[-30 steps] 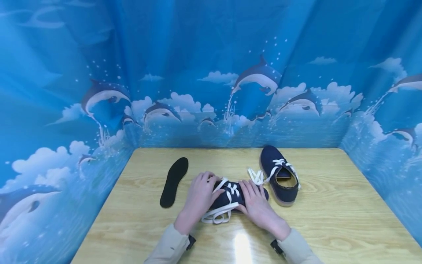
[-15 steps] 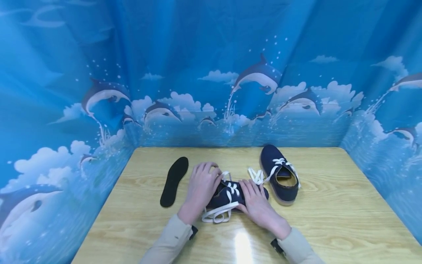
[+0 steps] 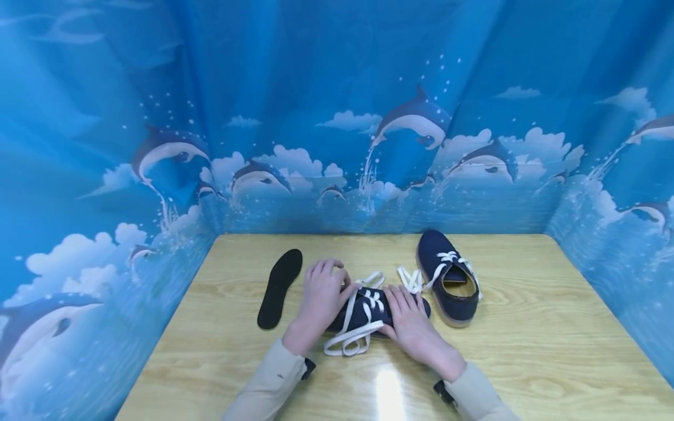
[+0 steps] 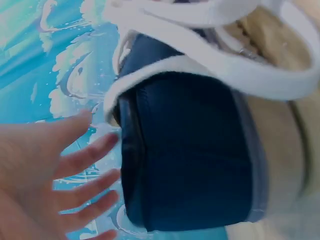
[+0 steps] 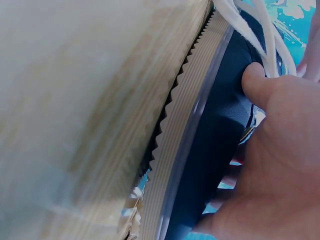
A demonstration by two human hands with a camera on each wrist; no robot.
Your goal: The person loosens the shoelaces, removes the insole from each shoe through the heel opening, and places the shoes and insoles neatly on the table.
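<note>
A navy canvas shoe lies sideways on the table, toe to the right. Its loose white lace is looped in front of it, and more lace hangs beyond and across the opening. My left hand is at the heel end. In the left wrist view that hand has its fingers spread next to the shoe's heel, holding nothing. My right hand grips the toe part. Its thumb presses the shoe's upper in the right wrist view, with the other fingers over the far side.
A second navy shoe, laced in white, stands at the back right, with its lace end trailing left. At the left lies a black insole. A dolphin-print curtain surrounds the wooden table.
My left hand has shifted up and let the far lace go. That lace now lies beyond the shoe and across its opening. The right hand keeps its hold on the toe.
</note>
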